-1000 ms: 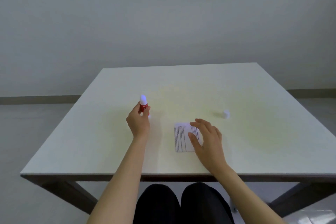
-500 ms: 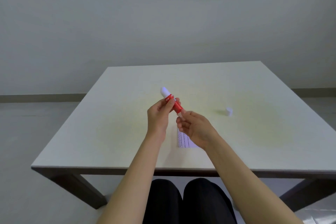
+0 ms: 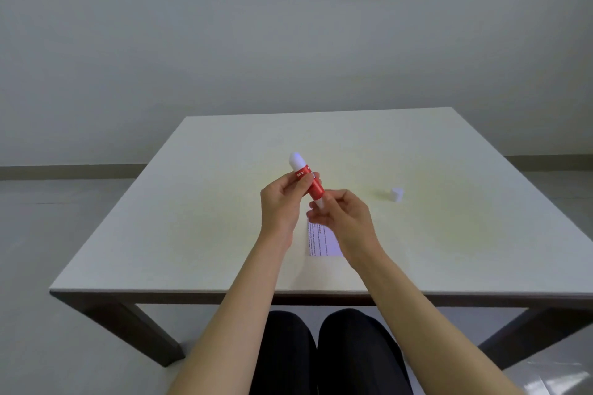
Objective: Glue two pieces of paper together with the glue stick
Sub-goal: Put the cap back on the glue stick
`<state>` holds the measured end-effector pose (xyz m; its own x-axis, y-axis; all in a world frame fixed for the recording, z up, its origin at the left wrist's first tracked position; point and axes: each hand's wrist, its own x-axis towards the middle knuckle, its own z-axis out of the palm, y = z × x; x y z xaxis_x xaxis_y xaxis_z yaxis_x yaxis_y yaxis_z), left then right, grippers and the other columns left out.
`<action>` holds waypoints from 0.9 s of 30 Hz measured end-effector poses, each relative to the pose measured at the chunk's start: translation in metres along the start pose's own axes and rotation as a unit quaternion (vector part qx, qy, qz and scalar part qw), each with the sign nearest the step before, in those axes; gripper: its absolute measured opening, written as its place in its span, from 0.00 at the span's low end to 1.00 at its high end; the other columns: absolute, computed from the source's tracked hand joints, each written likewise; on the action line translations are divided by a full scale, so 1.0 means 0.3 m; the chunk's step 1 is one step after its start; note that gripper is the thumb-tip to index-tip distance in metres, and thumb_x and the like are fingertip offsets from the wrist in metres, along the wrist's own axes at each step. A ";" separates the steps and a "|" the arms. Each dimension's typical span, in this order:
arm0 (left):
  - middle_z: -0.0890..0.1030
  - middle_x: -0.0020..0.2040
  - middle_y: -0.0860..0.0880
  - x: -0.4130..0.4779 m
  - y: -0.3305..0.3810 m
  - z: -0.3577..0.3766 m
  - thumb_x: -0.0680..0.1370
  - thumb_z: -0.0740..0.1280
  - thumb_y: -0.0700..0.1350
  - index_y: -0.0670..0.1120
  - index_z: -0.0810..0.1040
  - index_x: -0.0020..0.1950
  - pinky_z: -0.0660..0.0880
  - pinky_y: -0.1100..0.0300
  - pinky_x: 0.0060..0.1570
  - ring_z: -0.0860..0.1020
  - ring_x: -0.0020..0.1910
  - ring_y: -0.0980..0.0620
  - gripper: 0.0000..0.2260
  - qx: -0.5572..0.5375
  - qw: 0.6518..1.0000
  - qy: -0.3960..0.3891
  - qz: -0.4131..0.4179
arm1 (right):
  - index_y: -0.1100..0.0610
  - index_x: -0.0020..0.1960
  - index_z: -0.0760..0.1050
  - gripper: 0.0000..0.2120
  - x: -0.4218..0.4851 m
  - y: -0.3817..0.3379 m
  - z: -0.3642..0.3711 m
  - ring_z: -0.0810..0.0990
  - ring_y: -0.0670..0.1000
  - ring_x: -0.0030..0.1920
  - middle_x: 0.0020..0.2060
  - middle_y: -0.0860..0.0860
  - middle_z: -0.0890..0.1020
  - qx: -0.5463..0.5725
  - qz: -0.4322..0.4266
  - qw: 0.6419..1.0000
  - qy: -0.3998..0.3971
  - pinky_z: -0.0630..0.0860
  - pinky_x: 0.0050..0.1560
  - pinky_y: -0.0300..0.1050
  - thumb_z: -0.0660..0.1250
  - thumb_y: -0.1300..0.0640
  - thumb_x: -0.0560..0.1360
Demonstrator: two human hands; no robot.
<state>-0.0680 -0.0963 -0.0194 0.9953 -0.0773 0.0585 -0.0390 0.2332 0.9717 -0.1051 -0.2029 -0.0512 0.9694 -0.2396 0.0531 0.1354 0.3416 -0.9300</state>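
Observation:
I hold a red glue stick (image 3: 310,184) tilted above the table, its white glue tip pointing up and away. My left hand (image 3: 279,210) grips the red body. My right hand (image 3: 344,218) pinches the white base at the lower end. A small printed paper (image 3: 322,240) lies flat on the white table (image 3: 192,218) just under my right hand, partly hidden by it. The white cap (image 3: 397,194) of the glue stick stands on the table to the right, apart from both hands.
The table's near edge (image 3: 288,292) runs just above my knees. A plain grey wall and floor lie beyond the far edge.
The glue stick was lifted from the table and tilted. My right hand left the paper and rose to the stick's base. In the last half second little has moved.

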 end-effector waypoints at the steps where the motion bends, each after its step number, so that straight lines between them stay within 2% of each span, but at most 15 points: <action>1: 0.87 0.42 0.50 0.000 0.000 0.002 0.74 0.70 0.41 0.48 0.84 0.41 0.77 0.56 0.54 0.84 0.47 0.50 0.05 -0.009 1.000 0.003 -0.004 | 0.60 0.42 0.72 0.04 -0.005 0.014 0.001 0.81 0.47 0.33 0.35 0.52 0.81 -0.141 -0.116 0.982 0.036 0.77 0.35 0.35 0.66 0.63 0.75; 4: 0.87 0.43 0.49 -0.004 -0.002 0.008 0.73 0.71 0.42 0.49 0.85 0.42 0.76 0.54 0.58 0.84 0.48 0.49 0.04 -0.007 1.000 0.003 -0.003 | 0.61 0.41 0.71 0.08 -0.007 0.053 -0.030 0.77 0.51 0.31 0.34 0.52 0.79 -0.467 -0.406 0.781 0.083 0.73 0.28 0.42 0.71 0.65 0.70; 5: 0.87 0.43 0.49 -0.006 -0.005 0.009 0.73 0.71 0.42 0.49 0.85 0.41 0.76 0.54 0.58 0.85 0.48 0.48 0.04 -0.004 1.000 0.003 -0.003 | 0.60 0.43 0.71 0.10 -0.004 0.056 -0.041 0.77 0.52 0.30 0.34 0.52 0.79 -0.486 -0.423 0.760 0.086 0.72 0.27 0.42 0.73 0.63 0.69; 6: 0.87 0.43 0.49 -0.008 -0.007 0.009 0.73 0.71 0.42 0.50 0.85 0.40 0.76 0.54 0.58 0.85 0.47 0.49 0.04 -0.005 1.000 0.004 -0.004 | 0.57 0.46 0.70 0.13 -0.008 0.053 -0.043 0.77 0.51 0.31 0.35 0.50 0.79 -0.470 -0.385 0.790 0.089 0.72 0.29 0.40 0.73 0.60 0.69; 9: 0.87 0.42 0.50 -0.008 -0.005 0.009 0.73 0.70 0.41 0.49 0.85 0.40 0.76 0.56 0.56 0.85 0.46 0.51 0.05 -0.008 1.000 0.007 -0.010 | 0.53 0.56 0.70 0.15 -0.031 -0.005 -0.017 0.82 0.48 0.34 0.37 0.48 0.83 -0.188 -0.047 0.981 0.031 0.77 0.39 0.40 0.67 0.48 0.74; 11: 0.87 0.42 0.49 -0.007 -0.005 0.004 0.74 0.70 0.41 0.48 0.84 0.40 0.77 0.56 0.53 0.85 0.45 0.52 0.05 0.000 1.000 0.007 -0.011 | 0.63 0.54 0.75 0.17 -0.017 -0.031 -0.026 0.83 0.54 0.33 0.35 0.55 0.84 0.018 0.129 0.990 -0.046 0.80 0.39 0.45 0.59 0.49 0.79; 12: 0.87 0.43 0.49 -0.008 -0.005 0.003 0.74 0.70 0.42 0.48 0.84 0.40 0.77 0.56 0.53 0.85 0.45 0.51 0.05 0.004 1.000 0.004 -0.011 | 0.65 0.52 0.76 0.16 -0.011 -0.038 -0.032 0.83 0.55 0.33 0.34 0.57 0.84 0.059 0.153 0.984 -0.065 0.81 0.39 0.45 0.59 0.52 0.80; 14: 0.87 0.43 0.49 -0.007 -0.004 0.002 0.74 0.70 0.42 0.48 0.84 0.40 0.76 0.56 0.56 0.85 0.45 0.52 0.05 0.001 1.000 0.003 -0.011 | 0.62 0.47 0.76 0.09 -0.018 -0.040 -0.020 0.84 0.54 0.35 0.35 0.56 0.84 0.000 0.080 0.996 -0.030 0.81 0.39 0.44 0.62 0.57 0.78; 15: 0.87 0.43 0.49 -0.006 -0.003 0.003 0.74 0.70 0.42 0.48 0.84 0.41 0.76 0.56 0.57 0.85 0.45 0.52 0.05 -0.005 1.000 0.005 -0.013 | 0.59 0.45 0.75 0.04 -0.024 -0.030 -0.014 0.84 0.53 0.36 0.36 0.54 0.83 -0.118 -0.005 0.993 0.007 0.79 0.39 0.43 0.65 0.58 0.77; 17: 0.87 0.43 0.50 -0.007 -0.001 0.007 0.73 0.71 0.42 0.49 0.85 0.40 0.75 0.56 0.58 0.85 0.46 0.52 0.05 -0.007 1.000 0.011 -0.014 | 0.57 0.44 0.71 0.07 -0.032 -0.007 -0.011 0.81 0.53 0.38 0.37 0.51 0.82 -0.388 -0.181 0.902 0.054 0.75 0.37 0.43 0.69 0.57 0.73; 19: 0.87 0.43 0.49 -0.005 -0.004 0.006 0.72 0.71 0.42 0.52 0.85 0.37 0.76 0.59 0.55 0.84 0.46 0.51 0.06 0.018 1.000 0.021 -0.006 | 0.58 0.49 0.72 0.15 -0.012 -0.008 -0.048 0.78 0.55 0.40 0.42 0.52 0.81 -0.522 -0.252 0.814 0.034 0.69 0.38 0.45 0.72 0.49 0.70; 21: 0.86 0.39 0.52 0.000 -0.011 -0.010 0.72 0.72 0.44 0.53 0.84 0.36 0.75 0.66 0.50 0.83 0.43 0.56 0.05 0.080 0.996 0.041 0.017 | 0.57 0.59 0.73 0.27 0.039 -0.023 -0.134 0.78 0.55 0.51 0.56 0.53 0.79 -0.598 -0.240 0.763 0.040 0.69 0.48 0.48 0.70 0.41 0.69; 23: 0.83 0.31 0.56 0.006 -0.017 -0.040 0.72 0.71 0.46 0.51 0.82 0.36 0.71 0.74 0.41 0.79 0.36 0.64 0.05 0.199 0.977 0.047 0.067 | 0.53 0.70 0.67 0.29 0.099 -0.033 -0.253 0.74 0.60 0.60 0.67 0.58 0.70 -0.703 -0.186 0.675 0.124 0.68 0.56 0.54 0.63 0.39 0.73; 25: 0.81 0.30 0.56 0.008 -0.025 -0.069 0.72 0.71 0.45 0.48 0.82 0.40 0.68 0.78 0.40 0.78 0.35 0.65 0.02 0.286 0.951 0.034 0.114 | 0.49 0.75 0.57 0.27 0.133 -0.041 -0.356 0.72 0.63 0.61 0.72 0.60 0.63 -0.776 -0.081 0.606 0.156 0.69 0.58 0.57 0.57 0.45 0.78; 27: 0.82 0.36 0.56 0.008 -0.028 -0.086 0.72 0.71 0.43 0.47 0.83 0.48 0.68 0.78 0.42 0.80 0.40 0.62 0.05 0.334 0.931 0.025 0.144 | 0.50 0.76 0.54 0.26 0.151 -0.034 -0.416 0.72 0.62 0.61 0.70 0.61 0.64 -0.806 -0.013 0.580 0.121 0.69 0.58 0.55 0.55 0.50 0.80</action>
<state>-0.0629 -0.0733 -0.0334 0.9369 -0.0552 0.3452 -0.3354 -0.4198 0.8434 -0.0881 -0.3306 -0.0848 0.8877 -0.4127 0.2043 -0.4066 -0.9107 -0.0726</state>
